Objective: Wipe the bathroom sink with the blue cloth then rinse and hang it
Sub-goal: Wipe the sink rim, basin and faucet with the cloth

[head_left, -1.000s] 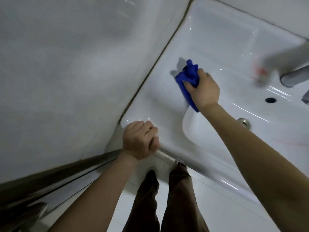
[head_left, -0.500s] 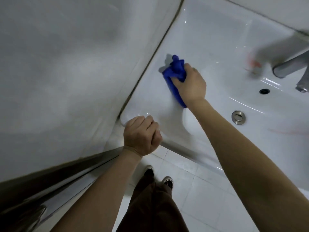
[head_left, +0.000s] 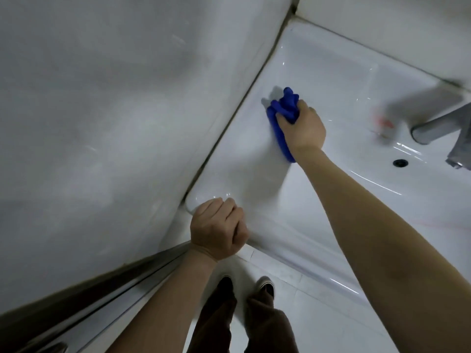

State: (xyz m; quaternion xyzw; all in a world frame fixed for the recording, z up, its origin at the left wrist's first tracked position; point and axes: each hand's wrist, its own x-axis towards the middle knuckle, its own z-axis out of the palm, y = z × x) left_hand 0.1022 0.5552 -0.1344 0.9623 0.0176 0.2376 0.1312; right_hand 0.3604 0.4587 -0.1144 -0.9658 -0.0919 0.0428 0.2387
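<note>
Since 0.5 s ago the right hand (head_left: 302,126) has slid the blue cloth (head_left: 280,118) a little further along the sink (head_left: 331,72) ledge, away from the front corner, while the left hand (head_left: 218,229) has stayed at that corner. The right hand's fingers are clenched around the bunched cloth, pressing it flat on the left ledge beside the wall (head_left: 114,110). The left hand is curled into a loose fist with nothing in it, resting at the sink's front edge. Wiping looks to be the step in hand; rinsing and hanging remain. Next the cloth likely needs sweeping toward the back corner or down into the basin. The wall seam hems the ledge closely on 1 side; the basin toward the faucet (head_left: 433,128) and overflow hole (head_left: 400,163) lies open
</note>
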